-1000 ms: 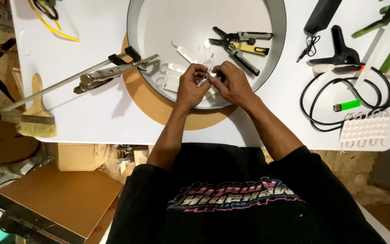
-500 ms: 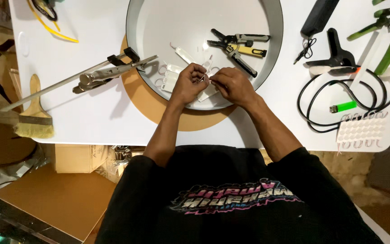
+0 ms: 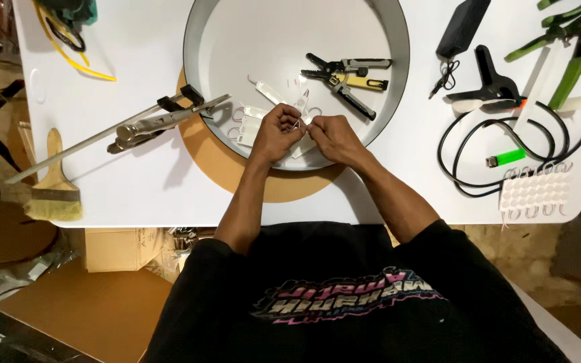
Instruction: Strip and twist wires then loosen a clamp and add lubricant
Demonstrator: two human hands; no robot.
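My left hand (image 3: 277, 134) and my right hand (image 3: 329, 136) meet over the near edge of a large round white tray (image 3: 398, 87). Both pinch a small white module with thin wires (image 3: 301, 121) between the fingertips. More white modules (image 3: 250, 121) lie in the tray just left of my left hand. Wire strippers with yellow and grey handles (image 3: 347, 81) rest in the tray beyond my right hand. The part of the module inside my fingers is hidden.
A round brown board (image 3: 216, 158) sits under the tray. A long metal tool (image 3: 136, 128) and a brush (image 3: 52, 188) lie left. At right are a black clamp (image 3: 489, 77), black cable (image 3: 465, 154), green lighter (image 3: 506, 158), white dimpled strip (image 3: 536, 191) and green-handled tools (image 3: 573, 40).
Both hands stay together at the tray's near edge, with only small finger movements on the white module. The view has shifted slightly.
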